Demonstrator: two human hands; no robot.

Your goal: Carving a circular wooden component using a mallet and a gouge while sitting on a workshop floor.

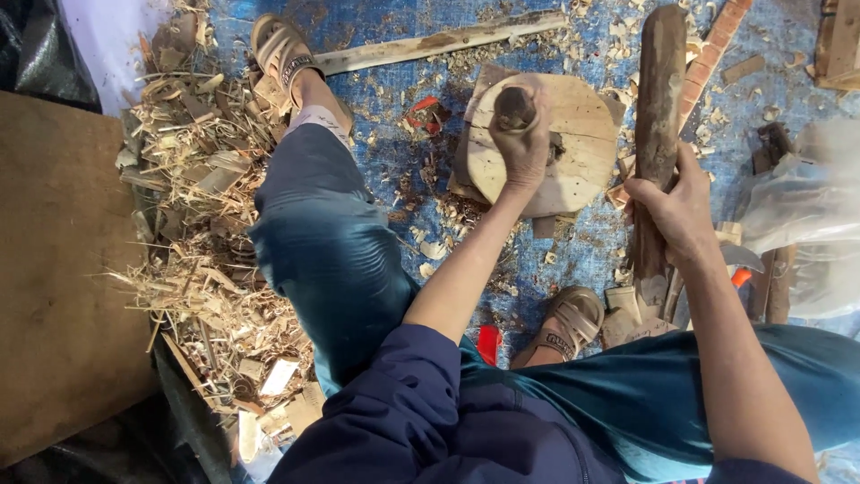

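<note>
Blue tarpaulin (376, 170) covers the ground, littered with chips and curls of wood, and the round wooden block (573, 143) near the middle serves as the landmark for everything else. Left of the block, beyond the person's outstretched leg, lies the biggest heap: a pile of shavings and offcuts (206, 233), probably swept or dropped there to keep the working spot free. Further left again sits a flat brown board (63, 287). Right of the block stands a long rough wooden billet (658, 125), held nearly upright with its lower end near the ground; the right hand (676, 211) is clenched around its middle, seemingly to steady it on end. Above the block a pale wooden slat (439, 40) lies across the tarpaulin. Far right of the block is a crumpled clear plastic bag (797, 215), unmarked as far as can be seen.

On the block itself the left hand (524, 148) is wrapped around a small dark rounded wooden piece (515, 108), pressing it down onto the block's top, which looks like a chopping or resting surface. Two sandalled feet bracket the block, one at upper left, one just below it. A small red scrap (423, 112) lies just left of the block; no labels or signs are legible.
</note>
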